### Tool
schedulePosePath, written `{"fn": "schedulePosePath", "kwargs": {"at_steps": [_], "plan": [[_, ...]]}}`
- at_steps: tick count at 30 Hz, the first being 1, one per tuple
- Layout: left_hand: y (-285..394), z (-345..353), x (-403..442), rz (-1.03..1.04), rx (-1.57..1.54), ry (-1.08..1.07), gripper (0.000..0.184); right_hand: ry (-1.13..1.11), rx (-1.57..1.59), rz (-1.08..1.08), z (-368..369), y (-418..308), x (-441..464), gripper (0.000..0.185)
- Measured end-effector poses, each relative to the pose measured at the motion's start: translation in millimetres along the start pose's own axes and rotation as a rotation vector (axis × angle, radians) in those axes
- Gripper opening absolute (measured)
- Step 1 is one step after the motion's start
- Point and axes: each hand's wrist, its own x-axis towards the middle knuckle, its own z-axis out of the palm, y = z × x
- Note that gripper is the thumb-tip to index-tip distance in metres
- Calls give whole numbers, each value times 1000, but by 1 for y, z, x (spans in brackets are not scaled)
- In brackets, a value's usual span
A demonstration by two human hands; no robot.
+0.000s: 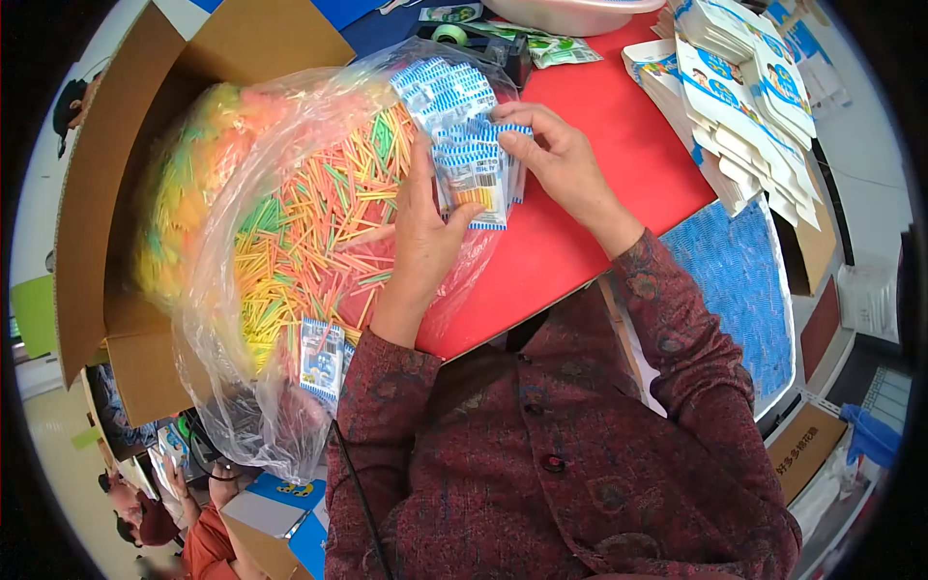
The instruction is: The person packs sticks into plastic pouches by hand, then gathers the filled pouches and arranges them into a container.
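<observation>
Several small blue-and-white packets [476, 184] are gathered in a stack between my two hands, at the edge of the red table. My left hand [425, 227] holds the stack from the left and below, its thumb on the lower part of the front packet. At the upper right, the thumb and fingers of my right hand [553, 155] pinch the packets' top edges. More striped packets [445, 92] lie just above. Left of my hands, a clear plastic bag [217, 280] holds thin pink, yellow and green sticks [319, 213]. Two packets [321, 358] rest at its lower edge.
An open cardboard box [126, 193] surrounds the bag's left side. Flat printed cartons [744, 87] are piled on the red table [619, 106] at the upper right. A pink basin [580, 12] and tape dispenser [512, 58] stand at the back. Other people [208, 536] are at the lower left.
</observation>
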Motion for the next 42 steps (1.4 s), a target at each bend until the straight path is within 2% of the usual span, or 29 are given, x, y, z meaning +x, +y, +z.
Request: {"fn": "schedulePosePath", "kwargs": {"at_steps": [2, 5, 6, 8, 9, 10, 12, 14, 16, 17, 22, 25, 29, 30, 32, 33, 35, 37, 39, 41, 42], "plan": [[3, 1, -1, 11, -23, 34, 99, -13, 73, -41, 2, -1, -5, 28], [10, 1, -2, 32, -65, 94, 99, -137, 146, 99, 2, 2, -13, 34], [12, 0, -2, -29, -166, 32, 99, -135, 147, 103, 4, 0, -16, 34], [13, -2, 0, -146, -370, -90, 100, -156, 366, 149, 11, -9, -19, 43], [9, -2, 1, -146, -373, -91, 100, -167, 474, 170, 13, -12, -20, 47], [1, -1, 1, -96, -245, -92, 101, -167, 471, 172, 15, -10, -24, 47], [-3, -1, 2, 5, 10, -91, 103, -174, 429, 58, 20, -3, -30, 55], [-7, -1, 0, 43, 120, -85, 102, -177, 406, 4, 23, 1, -35, 59], [-5, -1, -1, 123, 349, -74, 101, -181, 126, 38, 24, -2, -37, 62], [1, -1, -2, 123, 347, -76, 101, -180, -14, 55, 25, -6, -39, 63], [24, 2, -20, 222, 402, -101, 97, -143, 106, 83, 20, -21, -51, 61], [25, 5, -26, 246, 340, -173, 95, -87, -144, 59, 22, -16, -62, 54], [25, 14, -31, 107, 139, -238, 82, 4, 28, 52, 23, -15, -70, 45], [27, 16, -31, 76, -41, -200, 80, 24, 27, 52, 21, -17, -74, 45], [29, 18, -30, 2, -399, -134, 76, 36, 271, 100, 15, -24, -84, 41], [27, 17, -32, 3, -406, -165, 76, 51, 392, 122, 11, -27, -90, 39], [21, 15, -38, 102, -33, -294, 47, 84, 357, 54, 4, -32, -98, 37], [47, 18, -45, 112, 128, -294, 27, 143, 184, -60, -4, -35, -112, 36], [48, 29, -50, 225, 69, -337, 26, 283, 3, -71, -16, -38, -132, 37], [51, 43, -56, 122, -68, -441, 31, 214, 151, 104, -26, -48, -159, 41], [59, 53, -59, 135, -100, -483, 31, 261, 126, 115, -33, -50, -176, 41]]}}
